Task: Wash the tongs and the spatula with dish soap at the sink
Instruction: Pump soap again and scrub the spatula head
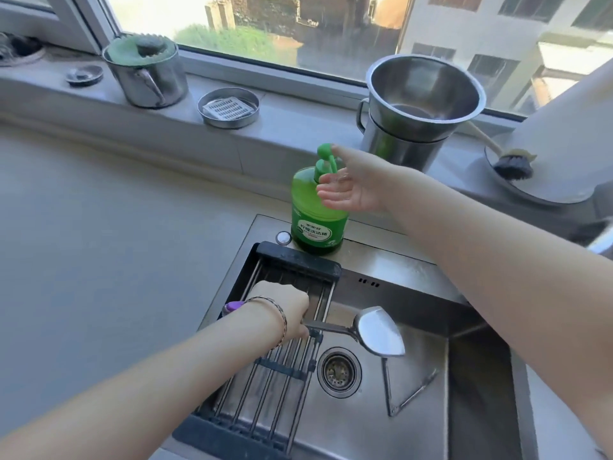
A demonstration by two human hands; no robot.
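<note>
My left hand (282, 310) grips the handle of a steel spatula (378, 332), holding its blade over the sink (414, 410) near the drain. The handle's purple end (234, 306) sticks out behind my wrist. My right hand (351, 187) is open at the green dish soap bottle (315, 217): the thumb rests against the pump head, the cupped fingers sit under the spout. Thin metal tongs (408, 393) lie spread in a V on the sink floor, right of the drain.
A black-framed roll-up drying rack (282, 376) covers the sink's left part. On the window ledge stand a lidded steel pot (146, 71), a round tin (229, 107), stacked steel pots (421, 111) and a dish brush (510, 164). Grey counter (99, 244) lies to the left.
</note>
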